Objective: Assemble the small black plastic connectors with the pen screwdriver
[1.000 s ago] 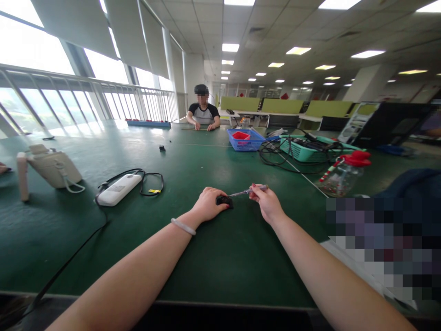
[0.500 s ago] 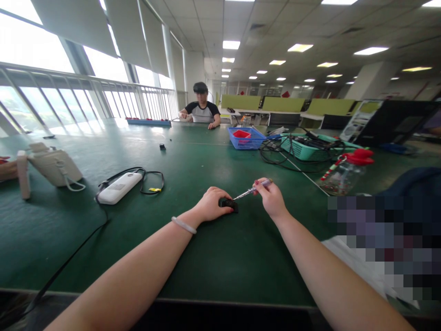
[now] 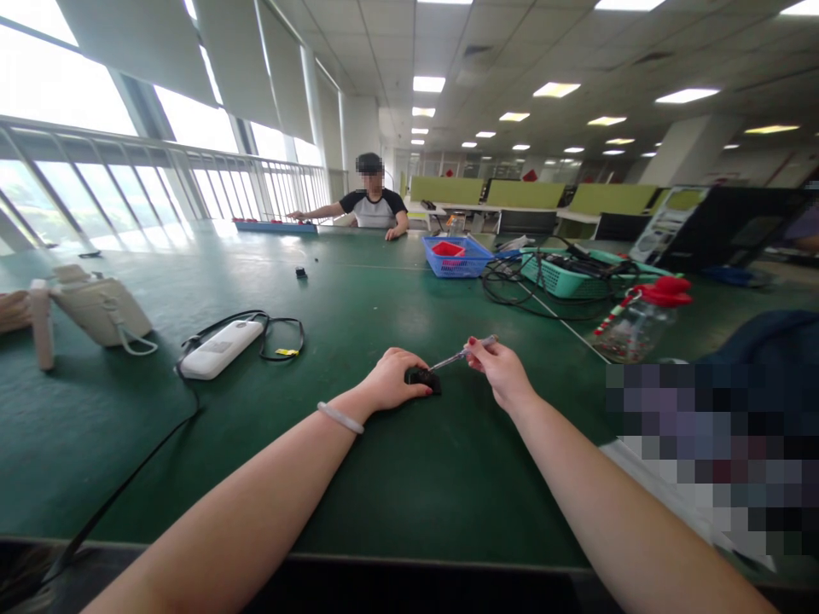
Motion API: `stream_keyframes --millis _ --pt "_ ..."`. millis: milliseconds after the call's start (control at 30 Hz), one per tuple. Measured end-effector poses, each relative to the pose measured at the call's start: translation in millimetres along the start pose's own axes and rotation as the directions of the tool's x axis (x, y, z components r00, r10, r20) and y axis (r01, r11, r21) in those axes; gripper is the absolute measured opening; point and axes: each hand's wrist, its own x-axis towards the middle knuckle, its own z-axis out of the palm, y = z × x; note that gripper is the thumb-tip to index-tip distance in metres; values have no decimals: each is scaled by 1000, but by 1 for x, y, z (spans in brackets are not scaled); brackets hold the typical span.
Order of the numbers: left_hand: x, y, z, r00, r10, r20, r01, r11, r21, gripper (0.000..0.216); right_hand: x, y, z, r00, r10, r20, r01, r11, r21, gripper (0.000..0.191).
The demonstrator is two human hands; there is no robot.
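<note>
My left hand (image 3: 395, 380) is closed around a small black object (image 3: 427, 380), pressing it against the green table; its exact kind cannot be made out, and the fingers cover part of it. A pale bracelet (image 3: 340, 417) circles the left wrist. In my right hand (image 3: 500, 368) is a slim screwdriver (image 3: 455, 359) with a light handle and a metal shaft. Its shaft slants down to the left, and the tip meets the top of the black object or sits very close to it.
A white power bank-like block (image 3: 221, 348) with a black cable lies left, near a beige bottle (image 3: 99, 305). Right stand a blue basket (image 3: 457, 266), a green basket (image 3: 563, 281) with cables, and a red-lidded jar (image 3: 640, 324). Across the table (image 3: 384, 298) sits a person (image 3: 374, 205).
My right hand has tipped the screwdriver slightly lower, its handle shifting a little left. My left hand keeps its hold. The person opposite has stretched an arm toward the long blue tray.
</note>
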Motion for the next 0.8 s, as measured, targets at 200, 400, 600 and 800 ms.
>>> stream_keyframes --millis 200,400,600,800 --pt "0 1 0 1000 15 -13 -15 1000 11 37 -3 -2 8 989 137 50 -145 959 243 28" --pt "1 -1 3 1000 19 -12 -19 999 26 34 -4 1 9 982 166 87 -183 948 262 29" --pt "0 -2 3 1000 11 -11 -11 999 30 34 -7 -8 8 996 38 83 -54 979 197 32" --pt "-1 -3 4 999 -37 -12 37 999 27 42 -21 -27 7 941 -323 100 333 936 -111 38"
